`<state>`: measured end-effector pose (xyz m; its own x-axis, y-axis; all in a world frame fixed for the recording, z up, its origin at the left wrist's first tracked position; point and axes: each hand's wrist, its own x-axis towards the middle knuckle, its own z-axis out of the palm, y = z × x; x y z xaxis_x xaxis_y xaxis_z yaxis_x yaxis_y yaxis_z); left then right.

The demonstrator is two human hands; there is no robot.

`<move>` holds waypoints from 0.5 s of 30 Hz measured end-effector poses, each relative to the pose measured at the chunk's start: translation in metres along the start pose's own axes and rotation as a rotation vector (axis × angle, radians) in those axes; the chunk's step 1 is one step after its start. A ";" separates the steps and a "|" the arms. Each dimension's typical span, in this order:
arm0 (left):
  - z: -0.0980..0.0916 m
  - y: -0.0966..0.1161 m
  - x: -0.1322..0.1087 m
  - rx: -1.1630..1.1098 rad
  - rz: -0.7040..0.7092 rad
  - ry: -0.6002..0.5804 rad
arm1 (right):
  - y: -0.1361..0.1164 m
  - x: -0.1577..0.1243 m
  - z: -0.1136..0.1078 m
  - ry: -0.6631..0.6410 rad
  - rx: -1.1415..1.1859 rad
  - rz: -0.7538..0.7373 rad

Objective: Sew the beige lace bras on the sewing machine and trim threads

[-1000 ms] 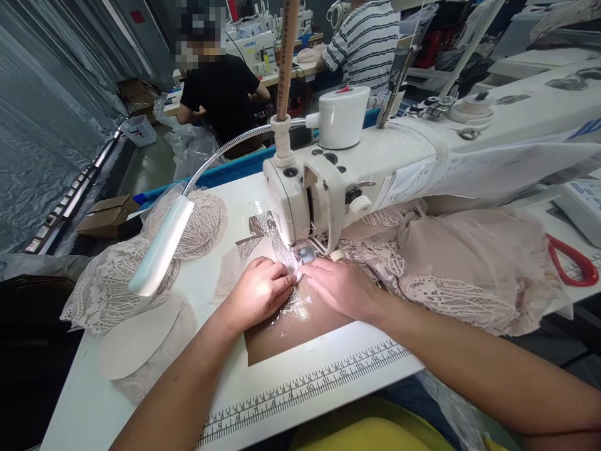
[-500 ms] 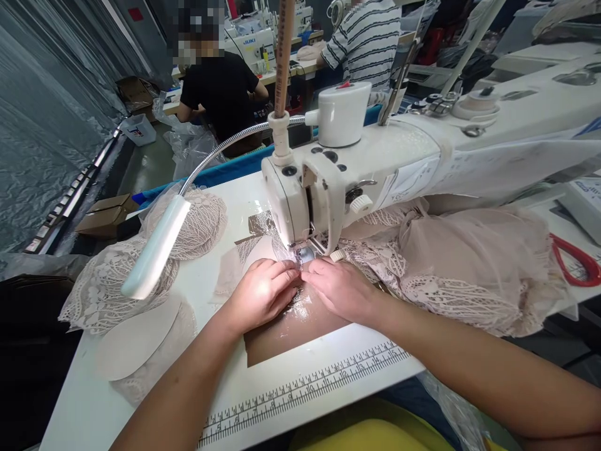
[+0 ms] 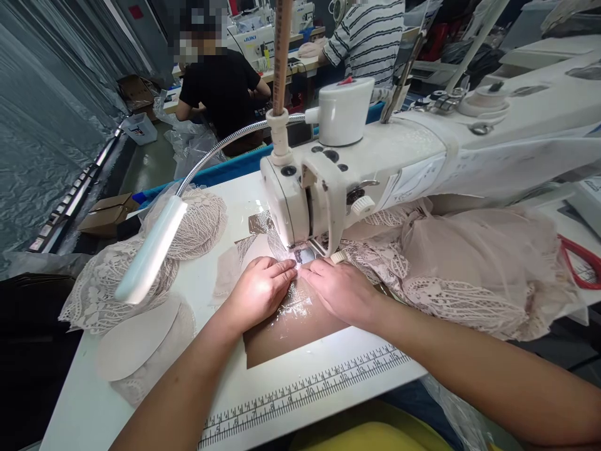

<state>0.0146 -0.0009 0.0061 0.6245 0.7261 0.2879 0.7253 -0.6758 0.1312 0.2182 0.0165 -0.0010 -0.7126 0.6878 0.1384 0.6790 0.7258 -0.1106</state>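
Note:
My left hand point(image 3: 263, 289) is beside the needle area of a white sewing machine point(image 3: 293, 203), fingers closed and pressed on the edge of a beige lace piece point(image 3: 228, 272). That piece lies partly under the machine head, spreading out behind my left fingers. My right hand point(image 3: 339, 291) faces it from the other side, its fingertips pinched down on the same work close to the presser foot. Both sets of fingertips almost meet, and they hide the edge between them. Beneath them is a shiny brown sheet point(image 3: 282, 344) on the white table point(image 3: 338, 366).
Beige lace cups point(image 3: 141, 285) are piled at left, with a smooth cup point(image 3: 138, 341) nearer me. A bunched lace garment point(image 3: 469, 257) lies right, near red-handled scissors point(image 3: 580, 260). A lamp point(image 3: 153, 250) overhangs the left side. Two people sit beyond; a printed ruler point(image 3: 305, 394) edges the table.
My fingertips have shifted very slightly left and toward me beside the needle, still pressed on the lace. The view has moved a little; the piles look unchanged.

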 end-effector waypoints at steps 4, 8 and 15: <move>0.003 -0.004 0.001 -0.046 -0.056 0.011 | 0.000 0.001 0.000 0.020 0.007 0.019; 0.006 -0.007 0.000 -0.042 -0.105 0.023 | 0.001 0.000 -0.001 0.042 -0.003 -0.008; 0.006 -0.011 -0.003 0.020 -0.196 0.043 | 0.005 -0.001 0.001 0.065 0.029 -0.037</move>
<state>0.0068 0.0053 -0.0018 0.4579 0.8372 0.2992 0.8377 -0.5189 0.1700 0.2223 0.0196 -0.0027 -0.7232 0.6590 0.2068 0.6467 0.7512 -0.1325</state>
